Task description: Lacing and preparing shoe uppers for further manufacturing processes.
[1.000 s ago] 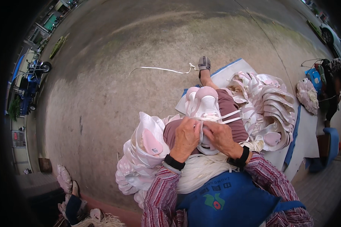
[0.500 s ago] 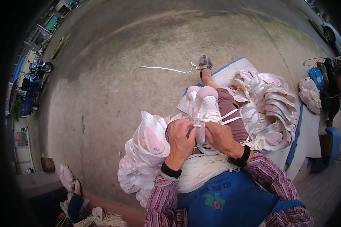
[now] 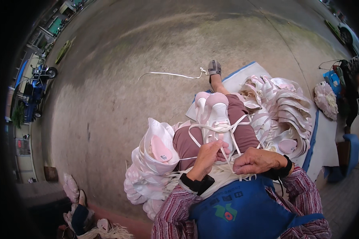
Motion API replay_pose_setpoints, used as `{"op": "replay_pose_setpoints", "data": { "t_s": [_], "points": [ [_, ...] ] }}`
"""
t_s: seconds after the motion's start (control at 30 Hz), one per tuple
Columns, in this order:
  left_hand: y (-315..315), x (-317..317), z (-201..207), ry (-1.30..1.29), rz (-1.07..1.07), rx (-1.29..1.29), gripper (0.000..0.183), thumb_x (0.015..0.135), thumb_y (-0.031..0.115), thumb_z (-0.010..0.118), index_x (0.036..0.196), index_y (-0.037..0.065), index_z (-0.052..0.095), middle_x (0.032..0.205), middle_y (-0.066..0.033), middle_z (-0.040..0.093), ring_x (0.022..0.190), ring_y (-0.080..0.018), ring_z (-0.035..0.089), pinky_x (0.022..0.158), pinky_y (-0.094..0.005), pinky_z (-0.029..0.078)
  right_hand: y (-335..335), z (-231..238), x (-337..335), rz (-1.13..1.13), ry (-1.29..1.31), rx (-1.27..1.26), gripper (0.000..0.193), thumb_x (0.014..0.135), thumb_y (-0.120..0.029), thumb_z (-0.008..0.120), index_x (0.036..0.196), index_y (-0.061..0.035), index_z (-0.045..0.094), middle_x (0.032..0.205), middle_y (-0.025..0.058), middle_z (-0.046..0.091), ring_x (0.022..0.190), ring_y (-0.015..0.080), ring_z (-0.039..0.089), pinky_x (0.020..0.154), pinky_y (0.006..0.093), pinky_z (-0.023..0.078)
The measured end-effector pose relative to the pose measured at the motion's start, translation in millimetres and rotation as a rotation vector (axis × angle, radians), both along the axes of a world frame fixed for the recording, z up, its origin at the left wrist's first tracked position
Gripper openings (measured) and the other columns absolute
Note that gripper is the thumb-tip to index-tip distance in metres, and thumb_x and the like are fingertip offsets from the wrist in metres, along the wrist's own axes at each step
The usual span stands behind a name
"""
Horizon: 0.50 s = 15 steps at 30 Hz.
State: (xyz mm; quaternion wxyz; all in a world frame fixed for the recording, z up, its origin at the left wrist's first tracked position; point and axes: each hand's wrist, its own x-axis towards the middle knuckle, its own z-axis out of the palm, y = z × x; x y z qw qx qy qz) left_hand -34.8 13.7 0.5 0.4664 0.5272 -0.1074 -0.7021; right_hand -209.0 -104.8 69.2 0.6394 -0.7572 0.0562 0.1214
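Note:
A pair of pink-and-white shoes [image 3: 218,113] lies across my lap, toes pointing away from me. White shoelace [image 3: 193,137] loops out over the shoe on both sides. Just below the shoe's opening, my left hand [image 3: 206,157] pinches a strand of lace. My right hand [image 3: 252,161], to its right and closed, grips lace near the apron edge. A strand runs between the two hands. Under my hands, a thick bundle of loose white laces [image 3: 217,180] lies on the blue apron [image 3: 247,203]. What my fingertips press together is partly hidden.
Stacked pink-and-white shoe uppers [image 3: 157,149] lean at my left thigh; a larger pile [image 3: 293,105] lies right on boards [image 3: 327,139]. One lace [image 3: 171,74] trails on the concrete beside my foot [image 3: 214,67]. A blue chair [image 3: 350,153] and another person [image 3: 353,87] are at the right.
Both hands have come back from the shoe's lacing toward my body. The right hand has moved down and right, drawing lace with it. The lace loops over the shoe now spread wider.

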Motion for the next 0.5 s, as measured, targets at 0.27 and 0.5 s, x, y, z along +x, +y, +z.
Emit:
{"op": "replay_pose_setpoints", "data": {
  "t_s": [0.27,0.5],
  "points": [
    [23,-38,56,-0.089,-0.783,-0.420,0.022,0.097,0.017,0.046,0.095,0.003,0.063,0.077,-0.0031,0.064,0.070,-0.0114,0.061,0.066,-0.0255,0.049,-18,-30,-16,-0.434,0.110,-0.030,0.037,0.096,-0.033,0.054,0.095,0.0024,0.064,0.079,0.0082,0.064,0.073,0.0146,0.057,0.070,0.0303,0.047],
    [27,-81,77,-0.271,-0.960,-1.090,0.024,0.097,0.021,0.049,0.086,0.001,0.058,0.073,-0.0123,0.055,0.067,-0.0310,0.054,0.063,-0.0353,0.044,21,-49,21,-0.426,-0.145,-0.358,0.032,0.093,-0.027,0.055,0.079,0.0011,0.055,0.071,0.0212,0.054,0.065,0.0406,0.055,0.060,0.0438,0.042]
  ]
}}
